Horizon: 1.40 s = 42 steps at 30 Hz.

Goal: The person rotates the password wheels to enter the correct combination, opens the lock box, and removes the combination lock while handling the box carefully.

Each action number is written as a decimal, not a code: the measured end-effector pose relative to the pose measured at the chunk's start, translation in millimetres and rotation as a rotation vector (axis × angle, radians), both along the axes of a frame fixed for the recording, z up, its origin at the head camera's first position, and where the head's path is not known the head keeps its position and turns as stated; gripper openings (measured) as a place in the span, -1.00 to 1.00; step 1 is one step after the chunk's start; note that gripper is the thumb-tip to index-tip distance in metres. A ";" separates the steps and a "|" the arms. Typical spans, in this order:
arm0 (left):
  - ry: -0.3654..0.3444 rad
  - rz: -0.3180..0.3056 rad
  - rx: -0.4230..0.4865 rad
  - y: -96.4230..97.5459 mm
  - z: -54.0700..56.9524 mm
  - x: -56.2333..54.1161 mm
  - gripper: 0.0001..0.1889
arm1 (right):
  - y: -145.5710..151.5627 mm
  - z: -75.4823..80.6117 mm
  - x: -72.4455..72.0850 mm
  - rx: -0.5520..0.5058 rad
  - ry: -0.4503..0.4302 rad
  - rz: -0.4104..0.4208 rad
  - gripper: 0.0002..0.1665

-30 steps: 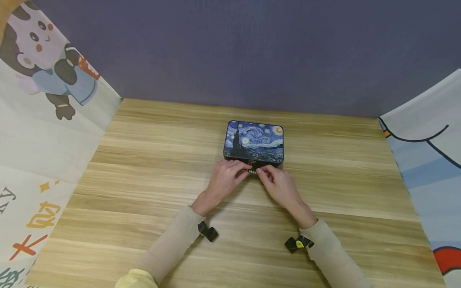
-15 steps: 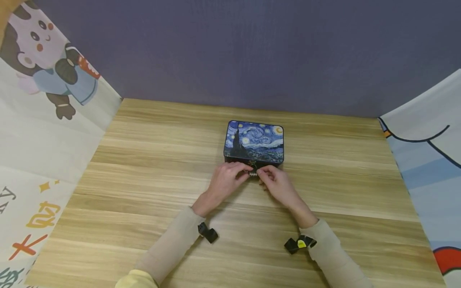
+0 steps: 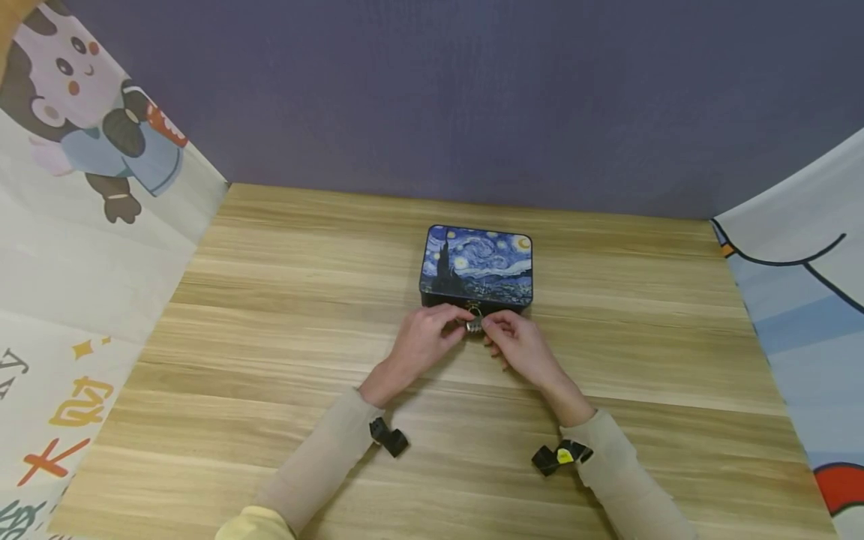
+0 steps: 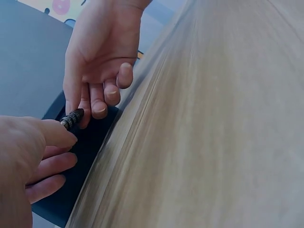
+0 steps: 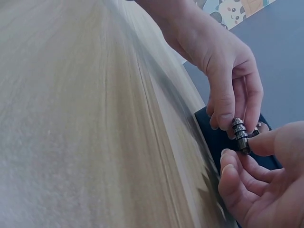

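A small metal combination padlock with numbered dials hangs by its shackle at the clasp of a dark tin box. The lid carries a blue starry-night painting and is down. My left hand pinches one end of the padlock between thumb and forefinger. At the other end, my right hand holds it between its thumb and fingers. In the right wrist view the dark-grooved dial barrel shows between both sets of fingertips. The right hand's other fingers are loosely bent beneath it.
The box stands toward the back of a wood-grain table. Behind it rises a plain blue-grey wall. Printed cartoon panels flank the table left and right. A black wrist camera sits on the left sleeve.
The padlock has come slightly down and toward the person, so its shackle and dials show more. The right hand's lower fingers have spread into view. The box stays in place.
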<state>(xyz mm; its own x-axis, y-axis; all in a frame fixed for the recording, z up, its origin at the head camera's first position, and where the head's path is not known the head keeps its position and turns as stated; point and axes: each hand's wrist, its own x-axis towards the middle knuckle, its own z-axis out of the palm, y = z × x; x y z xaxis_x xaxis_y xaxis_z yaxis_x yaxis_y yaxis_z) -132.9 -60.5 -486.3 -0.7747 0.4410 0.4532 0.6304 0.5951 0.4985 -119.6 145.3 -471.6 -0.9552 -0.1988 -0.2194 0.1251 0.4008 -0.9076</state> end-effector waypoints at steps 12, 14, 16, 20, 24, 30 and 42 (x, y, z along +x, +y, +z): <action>-0.143 -0.007 0.068 1.3 0.4 3.1 -0.72 | -0.2 -3.2 -2.4 -0.130 -0.085 -0.030 -0.61; -0.185 -0.001 0.094 1.6 0.1 3.3 -0.71 | -0.7 -3.6 -2.7 -0.151 -0.101 -0.036 -0.61; -0.239 -0.002 0.131 2.0 -0.8 3.2 -0.69 | -1.1 -3.5 -2.8 -0.167 -0.119 -0.044 -0.62; -0.356 -0.016 0.222 2.7 -1.5 3.0 -0.65 | -2.3 -2.4 -2.7 -0.190 -0.142 -0.056 -0.61; -0.488 -0.017 0.296 2.5 -0.8 3.2 -0.60 | -2.6 -1.8 -2.7 -0.193 -0.146 -0.065 -0.61; -0.636 0.012 0.370 1.8 2.0 3.0 -0.60 | -3.4 -1.8 -2.5 -0.203 -0.143 -0.073 -0.60; -0.970 0.100 0.562 5.1 3.8 -1.1 -0.67 | -5.6 -1.4 -0.7 -0.209 -0.120 -0.096 -0.58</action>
